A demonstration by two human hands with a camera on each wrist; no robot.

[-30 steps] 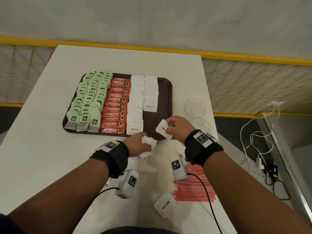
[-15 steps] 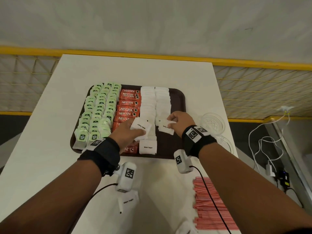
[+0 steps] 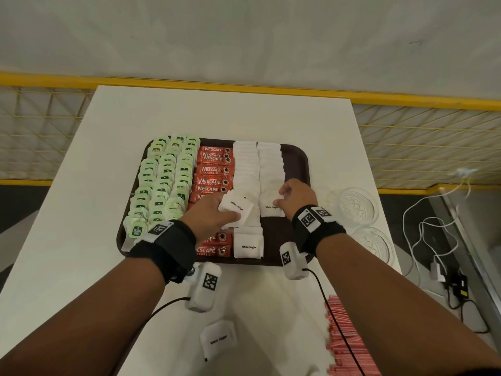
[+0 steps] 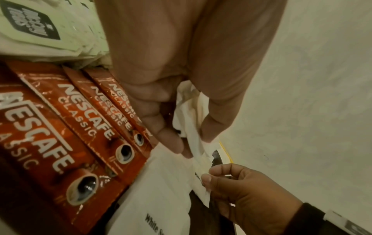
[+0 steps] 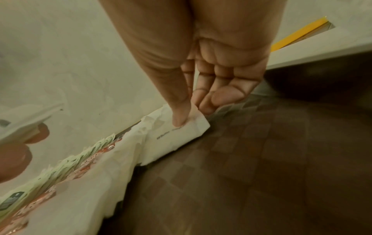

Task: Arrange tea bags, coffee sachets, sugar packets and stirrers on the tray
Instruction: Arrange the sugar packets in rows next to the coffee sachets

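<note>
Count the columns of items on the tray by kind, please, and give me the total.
Green tea bags: 3 columns
Red coffee sachets: 1 column
White sugar packets: 2 columns
Total: 6 columns

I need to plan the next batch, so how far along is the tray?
Done: tea bags and coffee sachets fill their rows on the tray. In hand: the left hand holds sugar packets while the right hand sets one on the right sugar row. Left: one loose sugar packet and the stirrers, both on the table.
</note>
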